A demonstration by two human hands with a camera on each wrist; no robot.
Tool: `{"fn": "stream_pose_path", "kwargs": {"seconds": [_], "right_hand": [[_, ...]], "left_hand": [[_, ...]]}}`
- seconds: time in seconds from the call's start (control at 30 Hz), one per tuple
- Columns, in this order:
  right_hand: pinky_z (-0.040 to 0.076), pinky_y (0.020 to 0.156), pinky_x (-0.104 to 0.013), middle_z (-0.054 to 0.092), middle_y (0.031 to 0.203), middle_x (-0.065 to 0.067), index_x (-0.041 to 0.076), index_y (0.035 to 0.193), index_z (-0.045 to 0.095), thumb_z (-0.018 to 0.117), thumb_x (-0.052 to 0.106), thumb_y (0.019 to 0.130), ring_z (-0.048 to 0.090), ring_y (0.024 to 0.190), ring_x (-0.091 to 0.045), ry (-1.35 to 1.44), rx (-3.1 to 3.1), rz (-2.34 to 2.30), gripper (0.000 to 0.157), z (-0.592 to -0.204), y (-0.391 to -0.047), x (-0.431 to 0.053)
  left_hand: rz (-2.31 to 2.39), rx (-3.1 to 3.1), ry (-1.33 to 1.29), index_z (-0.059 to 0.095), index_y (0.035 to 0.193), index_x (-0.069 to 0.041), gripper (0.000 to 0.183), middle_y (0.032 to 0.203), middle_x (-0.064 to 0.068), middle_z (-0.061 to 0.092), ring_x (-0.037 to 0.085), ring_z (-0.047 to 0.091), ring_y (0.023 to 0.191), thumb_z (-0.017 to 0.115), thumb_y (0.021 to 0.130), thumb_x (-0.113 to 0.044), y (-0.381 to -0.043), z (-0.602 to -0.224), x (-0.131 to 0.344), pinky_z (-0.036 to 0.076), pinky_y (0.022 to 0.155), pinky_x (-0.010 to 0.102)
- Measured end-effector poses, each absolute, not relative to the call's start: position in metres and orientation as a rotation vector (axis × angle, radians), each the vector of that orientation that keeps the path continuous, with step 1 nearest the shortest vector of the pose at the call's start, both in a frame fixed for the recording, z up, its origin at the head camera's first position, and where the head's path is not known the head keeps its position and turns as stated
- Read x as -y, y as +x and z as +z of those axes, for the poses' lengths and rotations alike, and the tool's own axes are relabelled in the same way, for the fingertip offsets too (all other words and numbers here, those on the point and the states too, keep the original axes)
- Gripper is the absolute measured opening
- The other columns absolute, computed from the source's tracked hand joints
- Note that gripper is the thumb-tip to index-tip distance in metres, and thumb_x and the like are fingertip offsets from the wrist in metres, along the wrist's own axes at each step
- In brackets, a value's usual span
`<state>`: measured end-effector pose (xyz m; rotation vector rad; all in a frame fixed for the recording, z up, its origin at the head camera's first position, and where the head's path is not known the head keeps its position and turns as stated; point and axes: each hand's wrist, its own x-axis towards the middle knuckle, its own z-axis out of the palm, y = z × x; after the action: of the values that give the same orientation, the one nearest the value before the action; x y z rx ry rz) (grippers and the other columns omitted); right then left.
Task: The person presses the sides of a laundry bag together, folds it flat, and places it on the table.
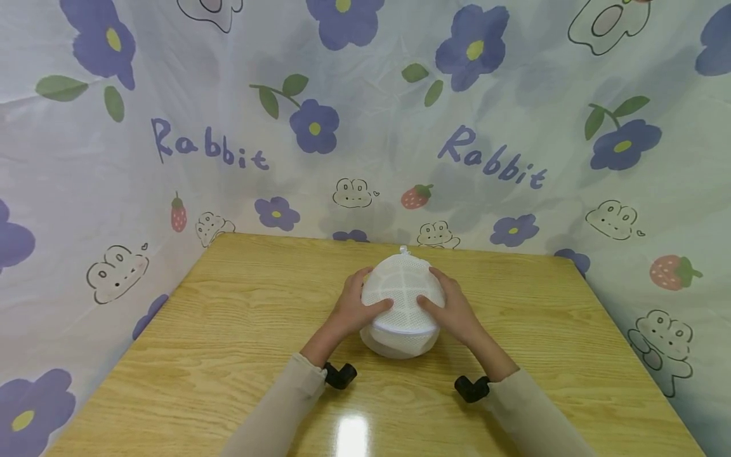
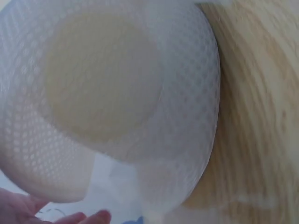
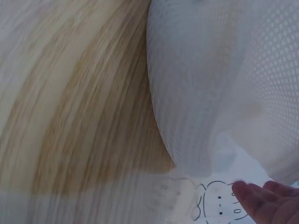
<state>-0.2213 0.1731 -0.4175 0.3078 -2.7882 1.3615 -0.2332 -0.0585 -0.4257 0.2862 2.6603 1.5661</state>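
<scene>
A white mesh laundry bag (image 1: 403, 285), round and dome-shaped with a zipper band low on its front and a small loop on top, is between both hands over the wooden table. My left hand (image 1: 351, 309) grips its left side, thumb on the front and fingers round the back. On the opposite side my right hand (image 1: 459, 315) holds it in the same way. Close up in the left wrist view, the mesh wall (image 2: 191, 88) hides much of that hand, with fingertips at the lower left. Fingertips of the right hand (image 3: 271, 203) show beside the mesh in the right wrist view.
The wooden tabletop (image 1: 257, 298) reaches back to a white cloth (image 1: 388, 158) printed with purple flowers, rabbits and strawberries, which hangs behind and on both sides. Black wrist mounts (image 1: 341, 376) sit at the cuffs. Light glares off the table's front.
</scene>
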Motion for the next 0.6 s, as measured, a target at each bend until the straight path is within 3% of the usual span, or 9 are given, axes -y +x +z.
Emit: {"fn": "stream_pose_path", "kwargs": {"seconds": [0.2, 0.4, 0.6], "right_hand": [[0.032, 0.107, -0.063, 0.027, 0.154, -0.024, 0.005, 0.152, 0.025, 0.056, 0.044, 0.093, 0.031, 0.139, -0.044, 0.499, 2.768, 1.051, 0.077, -0.411, -0.216, -0.176], [0.032, 0.105, -0.066, 0.02, 0.159, -0.02, 0.004, 0.153, 0.023, 0.055, 0.046, 0.093, 0.026, 0.142, -0.044, 0.576, 2.818, 0.951, 0.08, -0.406, -0.212, -0.175], [0.03, 0.107, -0.064, 0.013, 0.16, -0.02, -0.001, 0.152, 0.019, 0.055, 0.048, 0.093, 0.019, 0.145, -0.042, 0.613, 2.857, 0.897, 0.085, -0.407, -0.21, -0.174]], "left_hand": [[1.353, -2.85, 0.472, 0.027, 0.151, -0.01, 0.089, 0.156, 0.015, 0.025, 0.034, 0.029, 0.143, 0.07, 0.081, -0.046, -0.233, -0.42, 0.063, 0.032, 0.111, 0.054], [1.147, -2.911, 0.583, 0.024, 0.152, -0.012, 0.094, 0.159, 0.011, 0.021, 0.031, 0.023, 0.146, 0.068, 0.081, -0.053, -0.229, -0.417, 0.061, 0.031, 0.113, 0.051], [1.047, -2.936, 0.642, 0.027, 0.151, -0.008, 0.094, 0.16, 0.013, 0.021, 0.032, 0.025, 0.146, 0.065, 0.081, -0.058, -0.226, -0.416, 0.059, 0.033, 0.111, 0.052]]}}
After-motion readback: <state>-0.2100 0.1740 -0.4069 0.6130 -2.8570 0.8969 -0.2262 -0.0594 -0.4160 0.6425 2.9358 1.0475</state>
